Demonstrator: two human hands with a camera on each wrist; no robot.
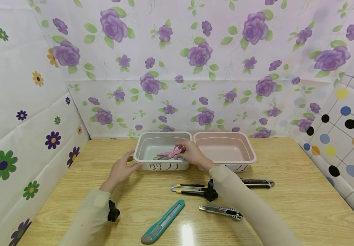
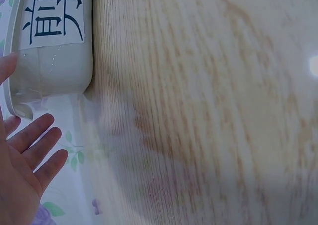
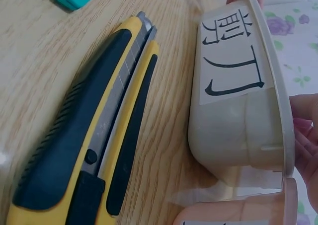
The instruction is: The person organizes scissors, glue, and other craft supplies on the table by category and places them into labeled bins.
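A pair of pink scissors (image 1: 170,154) is held by its handles in my right hand (image 1: 192,153), inside the grey-white basin (image 1: 183,166). In the right wrist view the basin's rim hides part of that hand (image 3: 308,150). My left hand (image 1: 122,171) rests against the basin's left end. Its fingers are spread and fairly straight in the left wrist view, with the thumb at the rim. A label with black characters (image 2: 52,19) is stuck on the basin's front. Something green shows beside the scissors, too small to tell.
A pink basin (image 1: 223,150) adjoins on the right. Utility knives lie on the wooden table (image 1: 287,205) in front: a yellow-and-black one (image 1: 190,190), a teal one (image 1: 164,220), a silver one (image 1: 221,212) and a black one (image 1: 258,183) partly behind the right sleeve. Flowered cloth (image 1: 177,68) hangs behind.
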